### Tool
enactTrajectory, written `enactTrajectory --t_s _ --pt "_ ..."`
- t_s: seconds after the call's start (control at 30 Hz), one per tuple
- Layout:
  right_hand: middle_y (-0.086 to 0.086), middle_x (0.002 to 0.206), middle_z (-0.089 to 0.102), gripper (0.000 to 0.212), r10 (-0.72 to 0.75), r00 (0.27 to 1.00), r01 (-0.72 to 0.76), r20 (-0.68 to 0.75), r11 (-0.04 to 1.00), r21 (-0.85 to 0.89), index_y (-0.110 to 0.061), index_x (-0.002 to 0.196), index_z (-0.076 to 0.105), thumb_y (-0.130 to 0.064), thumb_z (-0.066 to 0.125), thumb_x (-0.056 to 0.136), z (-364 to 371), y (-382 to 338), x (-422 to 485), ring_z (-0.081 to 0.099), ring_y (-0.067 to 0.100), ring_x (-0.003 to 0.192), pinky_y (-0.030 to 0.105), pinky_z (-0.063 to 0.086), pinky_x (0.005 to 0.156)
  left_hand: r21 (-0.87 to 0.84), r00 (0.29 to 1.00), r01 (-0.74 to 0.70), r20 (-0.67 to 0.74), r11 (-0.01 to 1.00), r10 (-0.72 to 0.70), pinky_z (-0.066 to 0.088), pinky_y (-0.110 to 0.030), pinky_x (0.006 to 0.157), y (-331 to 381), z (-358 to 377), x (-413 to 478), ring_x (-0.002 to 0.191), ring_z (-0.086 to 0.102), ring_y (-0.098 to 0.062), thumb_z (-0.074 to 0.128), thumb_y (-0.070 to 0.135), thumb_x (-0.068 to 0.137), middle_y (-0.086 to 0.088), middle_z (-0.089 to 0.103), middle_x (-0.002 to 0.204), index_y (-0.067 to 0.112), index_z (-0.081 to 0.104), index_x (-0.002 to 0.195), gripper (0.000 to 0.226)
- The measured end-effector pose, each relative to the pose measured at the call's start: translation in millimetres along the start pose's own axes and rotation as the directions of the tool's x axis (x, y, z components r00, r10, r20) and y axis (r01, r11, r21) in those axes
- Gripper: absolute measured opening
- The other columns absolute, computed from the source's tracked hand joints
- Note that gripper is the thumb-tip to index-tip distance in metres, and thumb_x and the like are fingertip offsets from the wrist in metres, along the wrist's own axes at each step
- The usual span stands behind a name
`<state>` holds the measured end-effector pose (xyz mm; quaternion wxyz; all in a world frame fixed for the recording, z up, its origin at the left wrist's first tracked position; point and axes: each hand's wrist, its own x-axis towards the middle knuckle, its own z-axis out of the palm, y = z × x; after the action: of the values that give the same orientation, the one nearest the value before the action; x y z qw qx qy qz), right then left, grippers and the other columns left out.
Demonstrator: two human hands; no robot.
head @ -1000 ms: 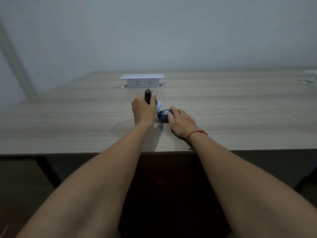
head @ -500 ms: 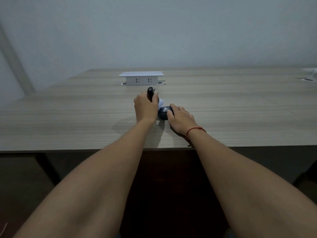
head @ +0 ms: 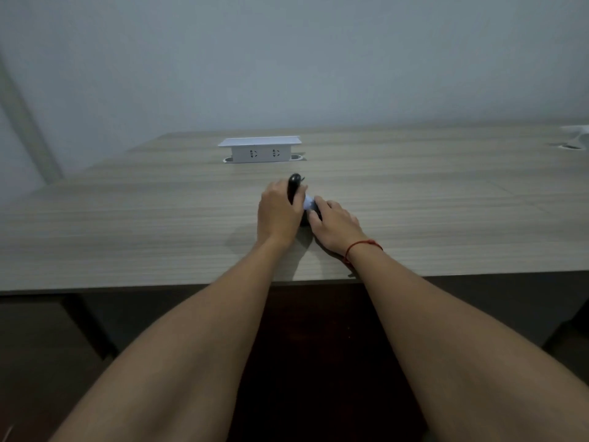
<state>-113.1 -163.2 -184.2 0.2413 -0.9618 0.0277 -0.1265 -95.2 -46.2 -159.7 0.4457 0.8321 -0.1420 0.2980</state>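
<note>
Seemingly L hand [head: 280, 215] grips the black oval part [head: 294, 188] upright above the desk [head: 159, 218] so R hand [head: 334, 223], fingers curled over the dark part [head: 305, 221] & pale bit [head: 308, 203] beside it, can prob. fit them together.

Left grip [head: 280, 213] round black stick [head: 293, 186] — right grip [head: 336, 224] on dark lump [head: 305, 221]

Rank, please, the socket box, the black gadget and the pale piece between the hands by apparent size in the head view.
1. socket box
2. black gadget
3. pale piece
The last two are partly covered, so their order is unsure.
</note>
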Motion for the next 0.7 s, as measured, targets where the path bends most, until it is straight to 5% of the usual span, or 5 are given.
enactTrajectory --t_s 0.2,0.43,0.53,0.7 --pt "0.015 0.149 0.040 0.054 0.002 1.000 -0.002 0.013 1.000 -0.026 -0.020 0.151 0.026 -0.041 0.025 0.101 0.5 -0.8 0.6 0.041 0.033 0.134 0.046 0.029 0.112 0.111 0.987 0.161 -0.041 0.981 -0.158 0.039 -0.025 0.066 -25.1 -18.1 -1.5 0.078 0.055 -0.018 0.056 0.027 0.094 -0.007 0.058 0.084 0.004 0.065 0.090 0.026" --pt "0.009 0.146 0.044 0.055 -0.022 1.000 0.022 0.007 1.000 -0.008 -0.022 0.148 0.031 -0.047 0.035 0.099 -0.7 -1.1 -0.9 0.044 0.030 0.131 0.046 0.033 0.109 -0.065 0.998 0.028 -0.050 0.998 -0.031 0.053 -0.039 0.075 10.1 -13.5 23.2 0.080 0.062 -0.028 0.057 0.031 0.093 -0.015 0.067 0.083 0.001 0.065 0.084 0.032" --pt "0.005 0.137 0.052 0.048 -0.034 0.999 0.034 -0.016 0.999 0.027 -0.023 0.137 0.043 -0.047 0.045 0.096 -1.2 -0.7 -1.5 0.050 0.027 0.126 0.045 0.039 0.106 -0.021 0.998 -0.020 0.058 1.000 0.022 0.053 -0.040 0.075 10.6 1.6 16.4 0.081 0.062 -0.027 0.057 0.033 0.092 -0.013 0.066 0.086 0.003 0.064 0.088 0.031" --pt "0.007 0.129 0.057 0.039 -0.007 0.999 0.010 -0.040 0.996 0.088 -0.015 0.124 0.050 -0.042 0.051 0.096 -4.2 -1.1 -2.9 0.054 0.026 0.118 0.043 0.042 0.102 0.068 1.000 -0.008 0.012 0.998 0.007 0.052 -0.041 0.079 3.8 6.0 9.4 0.087 0.060 -0.028 0.055 0.030 0.093 -0.015 0.064 0.091 0.001 0.063 0.094 0.030"
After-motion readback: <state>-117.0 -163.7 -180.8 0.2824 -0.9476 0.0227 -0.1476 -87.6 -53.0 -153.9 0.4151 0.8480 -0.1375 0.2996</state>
